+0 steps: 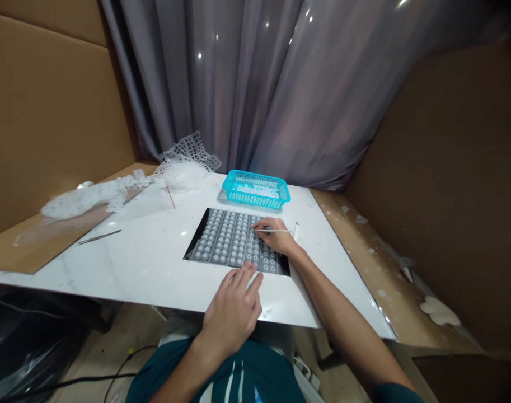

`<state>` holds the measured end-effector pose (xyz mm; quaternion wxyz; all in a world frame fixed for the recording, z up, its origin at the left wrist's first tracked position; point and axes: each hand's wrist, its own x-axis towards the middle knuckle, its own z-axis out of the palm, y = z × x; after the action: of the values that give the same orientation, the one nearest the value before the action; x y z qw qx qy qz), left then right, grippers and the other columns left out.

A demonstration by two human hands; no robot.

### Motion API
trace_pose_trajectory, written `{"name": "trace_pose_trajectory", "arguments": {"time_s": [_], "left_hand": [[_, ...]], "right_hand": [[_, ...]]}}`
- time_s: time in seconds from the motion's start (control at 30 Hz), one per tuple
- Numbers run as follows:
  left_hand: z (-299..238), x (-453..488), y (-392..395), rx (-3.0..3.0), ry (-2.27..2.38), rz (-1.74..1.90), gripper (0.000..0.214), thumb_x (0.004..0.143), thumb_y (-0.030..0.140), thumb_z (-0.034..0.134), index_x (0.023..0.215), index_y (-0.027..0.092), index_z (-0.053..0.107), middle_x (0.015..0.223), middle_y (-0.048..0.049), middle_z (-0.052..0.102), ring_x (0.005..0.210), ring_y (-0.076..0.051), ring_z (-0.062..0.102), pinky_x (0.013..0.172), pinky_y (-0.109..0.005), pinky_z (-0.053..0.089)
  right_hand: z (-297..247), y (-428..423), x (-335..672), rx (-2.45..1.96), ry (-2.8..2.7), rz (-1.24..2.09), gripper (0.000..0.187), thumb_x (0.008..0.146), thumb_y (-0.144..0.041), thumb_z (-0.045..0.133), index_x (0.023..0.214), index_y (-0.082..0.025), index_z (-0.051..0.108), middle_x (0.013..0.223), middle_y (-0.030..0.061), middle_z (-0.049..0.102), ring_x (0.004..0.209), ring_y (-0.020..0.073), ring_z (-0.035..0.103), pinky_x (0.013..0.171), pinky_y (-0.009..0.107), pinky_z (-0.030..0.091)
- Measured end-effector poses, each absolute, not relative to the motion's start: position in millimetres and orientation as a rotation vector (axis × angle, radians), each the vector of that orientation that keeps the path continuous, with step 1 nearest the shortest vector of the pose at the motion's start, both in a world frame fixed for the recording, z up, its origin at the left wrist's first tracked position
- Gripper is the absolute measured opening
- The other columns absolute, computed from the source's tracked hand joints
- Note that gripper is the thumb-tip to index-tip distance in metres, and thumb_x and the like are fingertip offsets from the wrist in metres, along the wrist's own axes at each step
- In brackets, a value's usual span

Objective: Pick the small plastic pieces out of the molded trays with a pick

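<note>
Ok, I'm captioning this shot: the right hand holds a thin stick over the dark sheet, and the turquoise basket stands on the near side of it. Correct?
Not quite: the head view shows the turquoise basket on the far side of the dark sheet. The right hand does hold a thin stick over the sheet.

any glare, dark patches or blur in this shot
Head view: small glare spots on the white tabletop, bright specks on the curtain; head view: the right cardboard panel much darker than the left cardboard panel; head view: fine detail of the white rounds looks soft.
</note>
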<state>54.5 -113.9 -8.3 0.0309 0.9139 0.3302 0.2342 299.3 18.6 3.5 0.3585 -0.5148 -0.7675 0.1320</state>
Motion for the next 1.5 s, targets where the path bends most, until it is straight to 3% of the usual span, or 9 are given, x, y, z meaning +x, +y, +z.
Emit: {"name": "trace_pose_trajectory", "arguments": {"time_s": [0.2, 0.43, 0.7, 0.9, 1.33, 1.5], "left_hand": [[-6.9, 55.2, -114.1, 2.818, 1.018, 0.695, 0.049, 0.103, 0.018, 0.052, 0.152, 0.02, 0.054, 0.159, -0.0152, 0.055, 0.152, -0.032, 0.048, 0.121, -0.052, 0.042], [-7.1, 56.0, -113.6, 2.825, 1.015, 0.697, 0.049, 0.102, 0.016, 0.052, 0.151, 0.018, 0.054, 0.16, -0.0157, 0.055, 0.152, -0.031, 0.048, 0.122, -0.051, 0.042], [-5.9, 56.5, -113.0, 2.804, 0.996, 0.713, 0.05, 0.101, 0.014, 0.052, 0.151, 0.017, 0.055, 0.16, -0.0152, 0.055, 0.151, -0.03, 0.05, 0.123, -0.049, 0.043], [-7.4, 55.9, -112.8, 2.788, 0.993, 0.726, 0.052, 0.1, 0.015, 0.054, 0.152, 0.019, 0.055, 0.16, -0.014, 0.056, 0.152, -0.031, 0.049, 0.123, -0.051, 0.043], [-6.7, 53.8, -113.7, 2.795, 1.022, 0.7, 0.048, 0.105, 0.021, 0.051, 0.153, 0.02, 0.053, 0.161, -0.0136, 0.054, 0.153, -0.03, 0.047, 0.123, -0.051, 0.04], [-4.4, 53.8, -113.8, 2.79, 1.019, 0.692, 0.046, 0.105, 0.021, 0.05, 0.152, 0.019, 0.054, 0.159, -0.0138, 0.056, 0.153, -0.03, 0.048, 0.123, -0.05, 0.04]], "right_hand": [[2.2, 17.7, 295.3, -1.39, -2.086, 0.219, 0.015, 0.091, -0.013, 0.069, 0.094, -0.022, 0.082, 0.102, 0.009, 0.083, 0.096, 0.0279, 0.074, 0.09, 0.035, 0.053], [-1.8, 20.0, 291.4, -1.477, -2.147, 0.123, 0.012, 0.087, -0.013, 0.071, 0.087, -0.021, 0.08, 0.093, 0.0096, 0.081, 0.091, 0.0269, 0.073, 0.082, 0.032, 0.05], [-7.9, 38.1, 298.0, -1.417, -1.609, 0.383, 0.021, 0.09, -0.03, 0.072, 0.072, -0.021, 0.075, 0.075, 0.0056, 0.08, 0.071, 0.0226, 0.071, 0.064, 0.03, 0.051], [-7.5, 36.5, 305.4, -1.266, -1.726, 0.508, 0.011, 0.087, -0.026, 0.076, 0.078, -0.022, 0.078, 0.098, 0.0073, 0.084, 0.095, 0.0275, 0.079, 0.087, 0.037, 0.059], [-5.1, 35.8, 305.0, -1.286, -1.827, 0.436, 0.013, 0.088, -0.026, 0.076, 0.076, -0.023, 0.077, 0.099, 0.0073, 0.085, 0.095, 0.0291, 0.08, 0.091, 0.039, 0.059], [-10.6, 38.5, 303.4, -1.369, -1.894, 0.257, 0.012, 0.091, -0.02, 0.072, 0.082, -0.024, 0.079, 0.099, 0.007, 0.084, 0.095, 0.0278, 0.077, 0.09, 0.038, 0.057]]}}
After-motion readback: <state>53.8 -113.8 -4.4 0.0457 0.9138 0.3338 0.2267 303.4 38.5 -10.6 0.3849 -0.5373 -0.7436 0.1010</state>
